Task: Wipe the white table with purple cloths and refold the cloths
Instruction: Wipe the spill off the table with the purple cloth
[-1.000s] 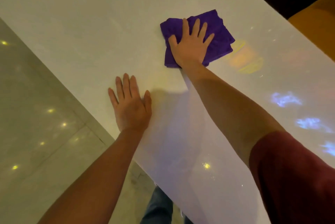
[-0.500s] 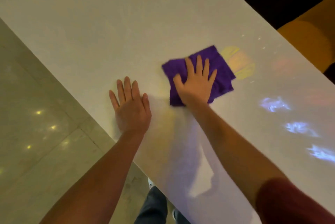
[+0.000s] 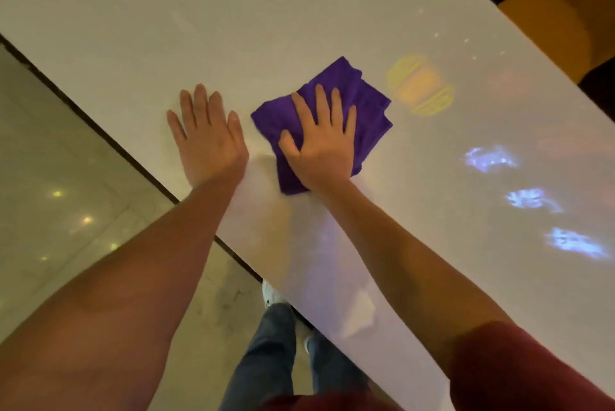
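A: Nearest, at about 8 o'clock on the white table (image 3: 299,11): left hand (image 3: 208,141) flat on bare tabletop, fingers spread, gripping nothing, close to the near edge

B: And just beside, toward 2 o'clock?

A: Right hand (image 3: 324,144) pressed palm-down on the folded purple cloth (image 3: 369,111), fingers splayed, pinning rather than pinching. Cloth flat on the table, layers slightly fanned at the far corner

B: Handling?

A: Probably soft, light, limp; slides easily on a glossy top under palm pressure, bunches if pushed from one edge. Best pressed from the middle for wiping; for refolding, pinched at two corners

B: Farther out?

A: Yellow light patch (image 3: 421,84) at 1 o'clock from the cloth, bluish ones (image 3: 489,158) toward 4 o'clock
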### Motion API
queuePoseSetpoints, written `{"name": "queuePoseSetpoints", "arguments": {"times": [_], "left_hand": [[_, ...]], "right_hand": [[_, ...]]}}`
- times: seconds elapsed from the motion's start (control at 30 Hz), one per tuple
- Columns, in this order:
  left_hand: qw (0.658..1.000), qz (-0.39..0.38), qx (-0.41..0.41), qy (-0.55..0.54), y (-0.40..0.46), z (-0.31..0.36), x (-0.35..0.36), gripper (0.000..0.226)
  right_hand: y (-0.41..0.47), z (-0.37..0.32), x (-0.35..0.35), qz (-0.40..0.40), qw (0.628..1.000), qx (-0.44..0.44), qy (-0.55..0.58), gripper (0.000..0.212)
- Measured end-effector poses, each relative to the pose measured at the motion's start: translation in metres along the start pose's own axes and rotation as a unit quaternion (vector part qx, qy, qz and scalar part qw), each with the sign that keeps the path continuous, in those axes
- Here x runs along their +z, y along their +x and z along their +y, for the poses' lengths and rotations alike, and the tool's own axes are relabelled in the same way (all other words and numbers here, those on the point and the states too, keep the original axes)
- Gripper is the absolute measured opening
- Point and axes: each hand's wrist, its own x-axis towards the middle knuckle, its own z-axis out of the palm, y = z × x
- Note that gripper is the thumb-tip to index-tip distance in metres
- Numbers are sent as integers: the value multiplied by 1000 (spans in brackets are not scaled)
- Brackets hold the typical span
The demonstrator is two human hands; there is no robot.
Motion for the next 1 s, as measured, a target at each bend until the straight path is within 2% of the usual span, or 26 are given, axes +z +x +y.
{"name": "queuePoseSetpoints", "arguments": {"times": [0.27, 0.43, 0.6, 0.73, 0.87, 1.0], "left_hand": [[1000, -21, 2, -1, -20, 11, -15, 59], [990, -32, 123, -55, -95, 68, -19, 50], [990, -25, 58, -127, -172, 95, 0, 52], [992, 2, 33, -119, -173, 97, 10, 59], [996, -1, 45, -78, -177, 103, 11, 56], [999, -3, 50, -13, -191, 116, 5, 55]], "right_hand": [[-162, 53, -12, -43, 999, -4, -29, 69], [-224, 86, -20, -46, 998, -6, -48, 69], [-175, 89, -23, 3, 1000, -12, -3, 68], [-141, 93, -23, -24, 1000, -7, 10, 72], [-205, 114, -26, 17, 999, -30, 35, 67], [-298, 162, -42, -32, 999, -40, 10, 69]]}}
